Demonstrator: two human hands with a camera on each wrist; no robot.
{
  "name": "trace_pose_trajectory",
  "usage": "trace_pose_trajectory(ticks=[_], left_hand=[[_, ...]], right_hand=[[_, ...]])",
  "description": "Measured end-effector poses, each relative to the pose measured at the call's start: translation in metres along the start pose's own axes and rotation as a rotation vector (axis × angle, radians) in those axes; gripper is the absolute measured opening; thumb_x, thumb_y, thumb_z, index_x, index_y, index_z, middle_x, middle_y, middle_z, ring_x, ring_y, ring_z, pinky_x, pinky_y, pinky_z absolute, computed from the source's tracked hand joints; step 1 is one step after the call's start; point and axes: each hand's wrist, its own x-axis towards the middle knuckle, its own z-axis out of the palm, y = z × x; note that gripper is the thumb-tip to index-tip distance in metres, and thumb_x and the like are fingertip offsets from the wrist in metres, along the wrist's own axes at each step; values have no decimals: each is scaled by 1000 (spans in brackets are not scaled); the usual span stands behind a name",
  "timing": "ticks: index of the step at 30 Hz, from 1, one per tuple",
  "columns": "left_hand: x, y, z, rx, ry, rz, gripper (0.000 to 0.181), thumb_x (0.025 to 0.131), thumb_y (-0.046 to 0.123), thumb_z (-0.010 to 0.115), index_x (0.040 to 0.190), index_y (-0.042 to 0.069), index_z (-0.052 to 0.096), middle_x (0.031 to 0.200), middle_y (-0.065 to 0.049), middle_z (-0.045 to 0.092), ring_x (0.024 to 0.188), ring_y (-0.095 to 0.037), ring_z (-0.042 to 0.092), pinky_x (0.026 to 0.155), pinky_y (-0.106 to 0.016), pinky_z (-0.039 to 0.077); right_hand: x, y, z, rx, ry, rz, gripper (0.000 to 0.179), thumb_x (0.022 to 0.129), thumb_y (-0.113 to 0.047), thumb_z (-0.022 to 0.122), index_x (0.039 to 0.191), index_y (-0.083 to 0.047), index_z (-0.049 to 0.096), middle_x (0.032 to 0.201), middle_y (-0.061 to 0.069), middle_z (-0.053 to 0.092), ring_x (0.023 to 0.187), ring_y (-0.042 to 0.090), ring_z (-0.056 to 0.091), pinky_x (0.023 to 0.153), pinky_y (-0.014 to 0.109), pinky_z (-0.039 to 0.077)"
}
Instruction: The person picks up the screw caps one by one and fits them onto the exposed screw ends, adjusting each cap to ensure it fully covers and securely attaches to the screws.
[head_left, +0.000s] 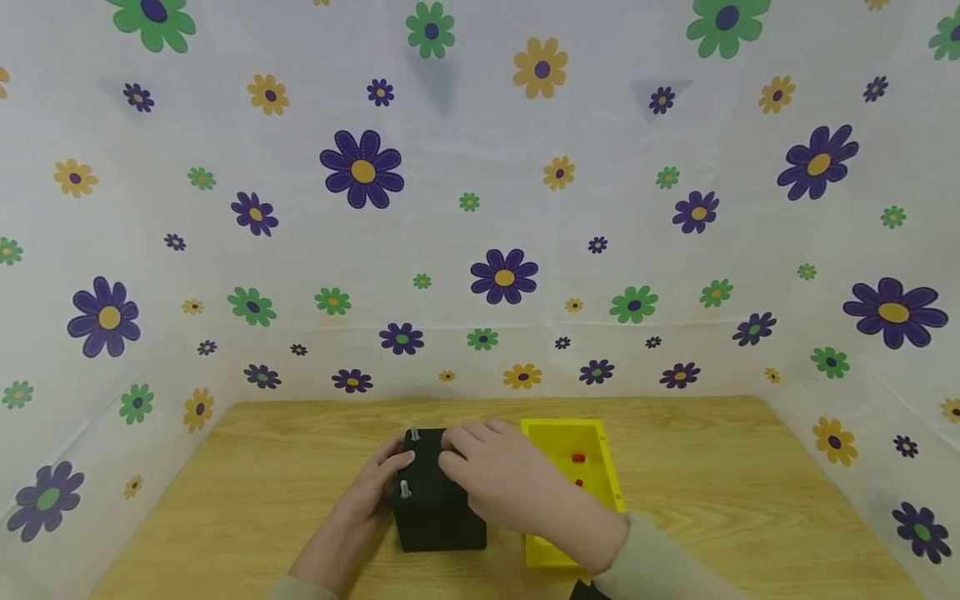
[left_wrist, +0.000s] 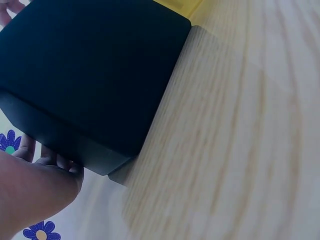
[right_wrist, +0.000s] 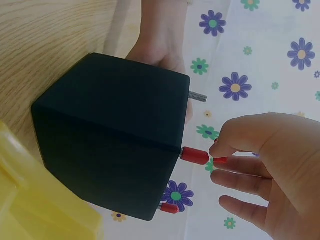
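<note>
Left of the tabletop's centre, toward its near edge: grips with left hand (head_left: 373,487) a black, smooth-faced, box-shaped block (head_left: 442,531), thumb over the top. Likely fault: shift or tilt under pressure, from a slackened hold. Along the block's left top edge, two bare silver threaded metal posts (head_left: 405,490); prone to crooked seating if met off-axis. Over the top, pinches narrowly with right hand (head_left: 498,475) apparently a small red piece (right_wrist: 220,160); prone to slipping from the fingertips. Cannot tell firmness of hold. At the right top corners, two rounded red caps (right_wrist: 195,155), on posts; exposed to a knock from the palm. Just right of the block, a bright yellow, open-topped rectangular tray (head_left: 542,552), red bits (head_left: 578,457) inside; exposed to dragging by the pale sleeve (head_left: 667,567).

Surface: pale wood-grain tabletop (head_left: 712,475); at the near edge, a cut-off black item (head_left: 588,592), not identifiable. Room: white sheeting (head_left: 645,167) with purple, green and yellow flowers, along left, far and right edges.
</note>
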Motion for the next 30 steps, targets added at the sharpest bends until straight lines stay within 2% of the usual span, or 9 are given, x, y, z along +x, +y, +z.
trace_pose_trajectory(ticks=[8, 15, 19, 25, 30], left_hand=[[-1, -2, -2, 10, -9, -2, 47, 107, 20, 51, 152, 15, 43, 112, 18, 66, 101, -1, 66, 91, -23, 55], [0, -5, -2, 13, 7, -9, 48, 106, 23, 53, 152, 15, 43, 114, 17, 66, 102, -3, 65, 93, -24, 54], [0, -6, -4, 6, -10, 0, 41, 106, 22, 53, 146, 20, 48, 114, 16, 66, 103, -3, 65, 93, -24, 54], [-3, -7, -7, 3, -40, 22, 26, 106, 21, 51, 129, 31, 57, 113, 16, 66, 101, -3, 65, 92, -23, 54], [-6, -8, -9, 7, -65, 23, 26, 107, 22, 50, 130, 30, 56, 114, 16, 65, 102, -3, 65, 94, -23, 53]], right_hand=[[4, -7, 4, 2, 12, -8, 30, 93, -28, 80, 121, -22, 69, 131, -3, 68, 117, 16, 64, 105, 30, 54], [7, -11, 8, 27, 28, -6, 27, 94, -26, 78, 119, -21, 69, 131, -3, 68, 117, 15, 64, 104, 30, 55], [9, -14, 11, 26, 60, -8, 23, 94, -24, 78, 115, -21, 69, 129, -3, 69, 117, 15, 65, 100, 29, 55], [11, -22, 14, 23, 86, 7, 19, 94, -23, 77, 112, -22, 69, 128, -4, 69, 117, 14, 65, 99, 27, 55], [13, -28, 15, 26, 114, 12, 18, 93, -22, 78, 108, -23, 68, 127, -4, 69, 115, 14, 65, 99, 27, 55]])
